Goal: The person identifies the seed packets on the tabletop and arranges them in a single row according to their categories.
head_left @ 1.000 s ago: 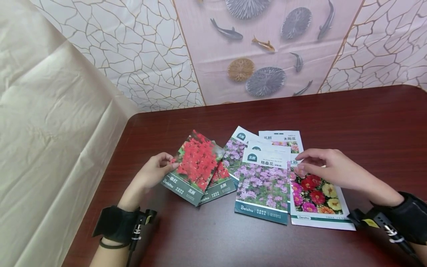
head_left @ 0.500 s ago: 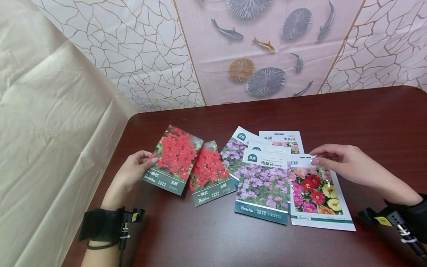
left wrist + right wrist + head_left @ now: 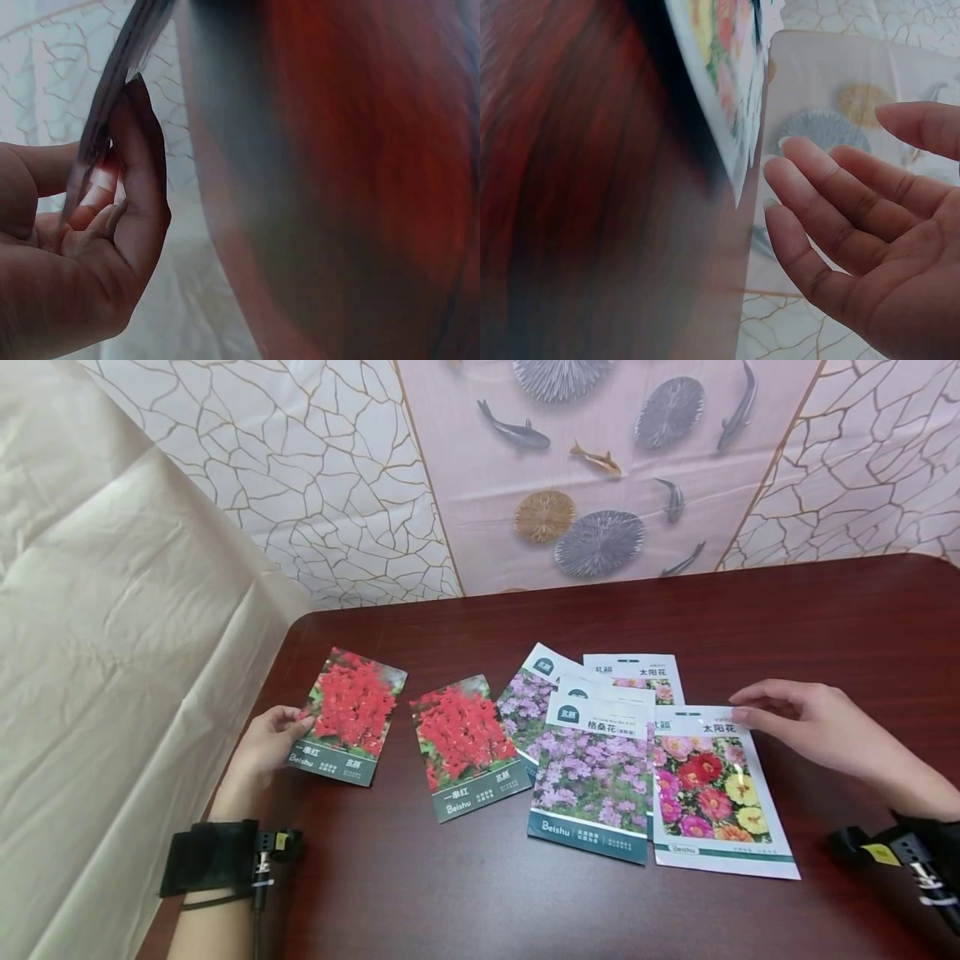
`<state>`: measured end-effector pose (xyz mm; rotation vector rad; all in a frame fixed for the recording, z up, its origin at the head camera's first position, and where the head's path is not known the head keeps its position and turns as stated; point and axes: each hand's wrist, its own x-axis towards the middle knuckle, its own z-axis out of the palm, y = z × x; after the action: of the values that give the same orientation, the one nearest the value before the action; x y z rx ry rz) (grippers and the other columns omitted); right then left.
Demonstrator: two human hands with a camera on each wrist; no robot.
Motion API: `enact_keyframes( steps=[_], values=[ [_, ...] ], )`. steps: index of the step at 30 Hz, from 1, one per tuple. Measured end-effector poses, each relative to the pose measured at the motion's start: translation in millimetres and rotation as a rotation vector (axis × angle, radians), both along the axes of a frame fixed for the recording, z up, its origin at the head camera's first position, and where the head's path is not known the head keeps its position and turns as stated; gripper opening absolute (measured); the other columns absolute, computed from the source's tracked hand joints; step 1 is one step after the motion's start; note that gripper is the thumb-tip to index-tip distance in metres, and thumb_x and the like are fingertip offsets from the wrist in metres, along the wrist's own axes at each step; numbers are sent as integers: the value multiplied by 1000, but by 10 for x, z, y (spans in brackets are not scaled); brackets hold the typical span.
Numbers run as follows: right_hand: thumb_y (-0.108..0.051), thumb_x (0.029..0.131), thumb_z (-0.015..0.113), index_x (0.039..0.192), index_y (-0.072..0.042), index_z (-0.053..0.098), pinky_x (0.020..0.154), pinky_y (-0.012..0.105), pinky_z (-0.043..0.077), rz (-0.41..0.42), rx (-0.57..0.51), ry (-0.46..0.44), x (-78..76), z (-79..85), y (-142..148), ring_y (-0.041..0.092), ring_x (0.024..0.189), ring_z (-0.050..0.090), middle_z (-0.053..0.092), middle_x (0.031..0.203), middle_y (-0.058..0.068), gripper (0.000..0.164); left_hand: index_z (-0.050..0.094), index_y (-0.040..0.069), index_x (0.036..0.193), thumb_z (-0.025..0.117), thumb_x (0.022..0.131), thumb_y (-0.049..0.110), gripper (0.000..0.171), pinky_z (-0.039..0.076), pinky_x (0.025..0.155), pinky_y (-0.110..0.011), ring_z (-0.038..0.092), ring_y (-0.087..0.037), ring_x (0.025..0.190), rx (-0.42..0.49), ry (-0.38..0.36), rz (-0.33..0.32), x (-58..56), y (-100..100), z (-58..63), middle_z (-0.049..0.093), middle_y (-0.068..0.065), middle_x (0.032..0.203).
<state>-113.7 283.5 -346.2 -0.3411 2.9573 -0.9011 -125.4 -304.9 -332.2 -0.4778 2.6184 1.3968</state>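
Observation:
My left hand (image 3: pixel 264 739) pinches a red-flower seed packet (image 3: pixel 351 706) by its left edge, thumb on the printed front. In the left wrist view that packet (image 3: pixel 112 90) appears nearly edge-on between thumb and fingers. A second red-flower packet (image 3: pixel 467 735) lies to its right on the table. At the top right corner of the multicoloured-flower packet (image 3: pixel 712 802) hovers my right hand (image 3: pixel 817 727). The right wrist view has this hand (image 3: pixel 877 232) with loosely bent fingers, nothing between them, apart from the packet (image 3: pixel 724 82).
Purple-flower packets (image 3: pixel 592 777) overlap in the middle of the dark red wooden table (image 3: pixel 465 893). Another white multicoloured-flower packet (image 3: pixel 663 668) lies partly covered behind them. A patterned cloth (image 3: pixel 480 502) hangs behind the table, and a cream cloth (image 3: pixel 135 652) stands along the left.
My left hand has carried the red-flower packet leftward, off the second red-flower packet, which now shows whole. My right hand has drawn back to the right from over the multicoloured-flower packet.

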Motion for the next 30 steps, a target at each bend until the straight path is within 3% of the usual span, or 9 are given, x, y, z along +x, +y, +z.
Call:
enact_keyframes(
  steps=[6,10,13,19,22,26,30],
  values=[
    [-48,82,62,103,-20,66,61,25,41,-78,57,31,-178,-469,291,17,80,53,65,95,3,35,46,-6,110,49,95,20,30,41,55,-26,47,-9,63,-104,-15,44,-9,-137,-94,52,-8,84],
    [-52,81,61,103,-20,65,61,28,42,-71,54,43,-237,-605,386,17,79,54,65,94,3,38,45,-7,108,47,96,20,30,36,62,-29,44,-18,75,-154,-26,51,-10,-189,-131,47,-14,94],
    [-48,82,63,103,-18,66,60,26,42,-77,66,47,-216,-560,357,14,77,54,65,93,3,36,44,-8,108,45,96,19,30,34,66,-31,41,-25,84,-184,-41,69,-8,-221,-146,44,-19,100],
    [-32,85,66,102,-3,65,60,32,42,-52,61,12,-35,-165,99,23,77,54,65,89,12,34,46,-9,110,47,95,16,29,36,66,-31,43,-28,89,-241,-53,134,-7,-260,-165,47,-23,105],
    [-24,85,66,101,1,64,59,35,42,-53,67,16,17,-69,32,25,75,53,65,85,12,30,46,-9,113,46,95,14,29,38,65,-31,44,-27,88,-260,-66,167,-8,-263,-174,48,-22,106],
    [-26,84,67,101,-1,64,57,36,42,-64,76,33,-15,-177,113,23,73,52,64,84,11,30,44,-10,120,45,96,14,34,39,73,-38,44,-32,96,-268,-89,173,0,-275,-174,46,-27,112],
    [-39,85,63,102,-8,65,58,33,41,-71,97,56,-124,-435,309,21,74,53,65,86,7,35,40,-13,124,45,95,16,41,38,83,-47,43,-39,104,-299,-111,112,40,-284,-144,44,-32,117]
  ],
)
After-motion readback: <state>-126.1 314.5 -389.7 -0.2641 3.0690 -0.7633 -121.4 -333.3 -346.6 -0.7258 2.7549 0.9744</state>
